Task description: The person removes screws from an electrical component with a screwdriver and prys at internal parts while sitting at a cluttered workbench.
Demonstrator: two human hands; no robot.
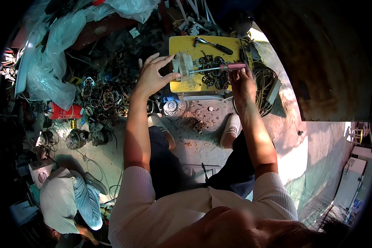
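Observation:
My left hand steadies a grey, blocky metal part at the left side of a small yellow table, thumb and forefinger pinching its near side. My right hand is closed round the red-pink handle of a screwdriver. The long shaft points left, and its tip reaches the metal part; the exact contact point is too small to make out. Under the shaft lie several dark ring-shaped and wheel-like parts. Behind them rests a ratchet wrench with a black grip.
Heaped metal parts and clear plastic sheeting fill the left. Coiled cable lies right of the table, below a large rusty panel. Debris litters the floor between my feet. Another person crouches at lower left.

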